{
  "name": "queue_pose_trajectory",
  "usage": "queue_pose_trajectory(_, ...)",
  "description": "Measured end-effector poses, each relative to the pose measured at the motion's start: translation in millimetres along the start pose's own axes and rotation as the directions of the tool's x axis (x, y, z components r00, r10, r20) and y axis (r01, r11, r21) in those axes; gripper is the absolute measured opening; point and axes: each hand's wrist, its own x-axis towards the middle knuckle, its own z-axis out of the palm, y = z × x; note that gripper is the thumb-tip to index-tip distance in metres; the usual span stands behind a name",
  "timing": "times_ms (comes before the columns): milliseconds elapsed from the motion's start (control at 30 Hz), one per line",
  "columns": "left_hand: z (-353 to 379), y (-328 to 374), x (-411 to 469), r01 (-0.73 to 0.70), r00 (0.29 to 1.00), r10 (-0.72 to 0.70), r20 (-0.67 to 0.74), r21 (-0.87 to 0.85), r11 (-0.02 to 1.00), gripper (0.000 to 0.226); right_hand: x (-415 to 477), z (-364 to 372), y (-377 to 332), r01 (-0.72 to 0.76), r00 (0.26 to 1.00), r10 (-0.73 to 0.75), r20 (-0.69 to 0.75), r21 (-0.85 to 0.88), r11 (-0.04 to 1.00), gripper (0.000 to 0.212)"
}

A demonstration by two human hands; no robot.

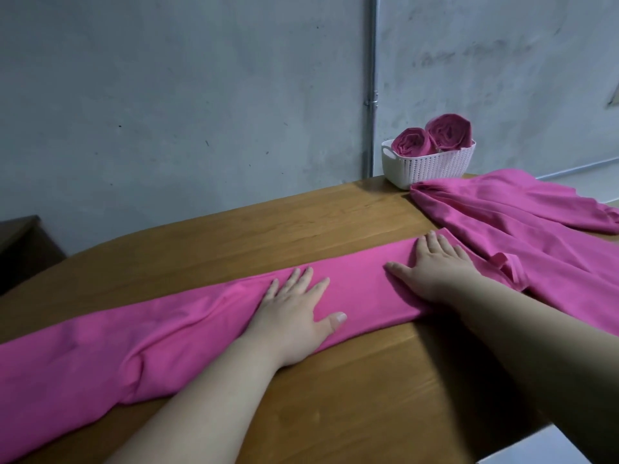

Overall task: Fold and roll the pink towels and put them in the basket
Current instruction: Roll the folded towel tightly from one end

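Note:
A pink towel, folded into a long strip, lies across the wooden table from the left edge to the middle right. My left hand presses flat on the strip near its middle, fingers spread. My right hand lies flat on the strip's right end, fingers straight. Another pink towel lies loosely spread at the right. A white basket stands at the table's far edge with two rolled pink towels upright in it.
A grey concrete wall with a vertical metal pipe runs behind the table. A dark piece of furniture sits at the left beyond the table. Bare wood shows between the strip and the basket.

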Motion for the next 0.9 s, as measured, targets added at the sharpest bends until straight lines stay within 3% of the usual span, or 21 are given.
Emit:
queue_pose_trajectory(67,-5,-5,-16,-0.001,0.993,-0.015,-0.12,-0.139,0.99,0.058,-5,-1,-14,-0.04,0.999,0.041,-0.023,0.031,0.999,0.098)
queue_pose_trajectory(133,-10,-21,-41,0.002,0.963,-0.052,-0.264,-0.184,0.983,0.042,-17,-3,-42,0.035,0.998,-0.031,-0.052,0.07,0.997,0.082)
queue_pose_trajectory(200,-16,-45,-72,0.067,0.916,-0.116,-0.385,-0.139,0.988,0.031,-33,-2,-85,0.239,0.969,-0.233,-0.08,0.078,0.968,0.066)
queue_pose_trajectory(300,-29,-87,-119,0.277,0.846,-0.3,-0.441,-0.117,0.954,0.026,-59,-1,-157,0.529,0.847,-0.523,-0.092,0.066,0.846,0.055)
queue_pose_trajectory(400,-42,-126,-157,0.459,0.765,-0.473,-0.437,-0.147,0.877,0.026,-71,-1,-214,0.636,0.772,-0.629,-0.091,0.072,0.769,0.038)
queue_pose_trajectory(567,-54,-175,-190,0.591,0.708,-0.641,-0.296,-0.246,0.768,0.029,-64,5,-251,0.601,0.797,-0.589,-0.134,0.081,0.795,0.034)
queue_pose_trajectory(767,-51,-210,-194,0.682,0.701,-0.703,-0.123,-0.173,0.711,0.036,-63,18,-253,0.564,0.815,-0.544,-0.2,0.058,0.824,0.029)
queue_pose_trajectory(900,-53,-225,-196,0.689,0.713,-0.691,-0.119,-0.065,0.722,0.015,-61,20,-253,0.555,0.826,-0.538,-0.171,0.072,0.829,0.031)
